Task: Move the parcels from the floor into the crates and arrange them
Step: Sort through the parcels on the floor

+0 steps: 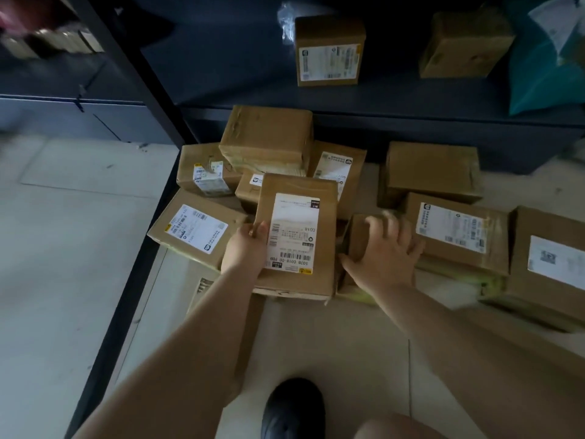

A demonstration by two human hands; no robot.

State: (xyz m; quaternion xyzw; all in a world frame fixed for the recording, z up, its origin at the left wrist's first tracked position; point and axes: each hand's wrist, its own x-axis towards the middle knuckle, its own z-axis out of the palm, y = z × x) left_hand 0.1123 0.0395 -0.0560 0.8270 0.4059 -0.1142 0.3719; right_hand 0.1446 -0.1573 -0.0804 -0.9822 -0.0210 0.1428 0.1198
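Note:
Several brown cardboard parcels lie heaped on the pale tiled floor (316,337) in front of a dark shelf unit. My left hand (245,248) grips the left edge of a flat parcel with a large white label (304,213), thumb on top of it. My right hand (384,251) lies spread over a smaller parcel (356,239) just to its right, fingers curved over the top, slightly blurred. More labelled parcels sit at the left (193,229), at the back (267,139) and to the right (459,236). No crate is in view.
A dark metal shelf (380,99) holds two boxes (329,52) and a teal bag (544,61). A black upright post (152,99) and base rail (133,280) run along the left of the pile. My black shoe (292,407) stands on the floor below.

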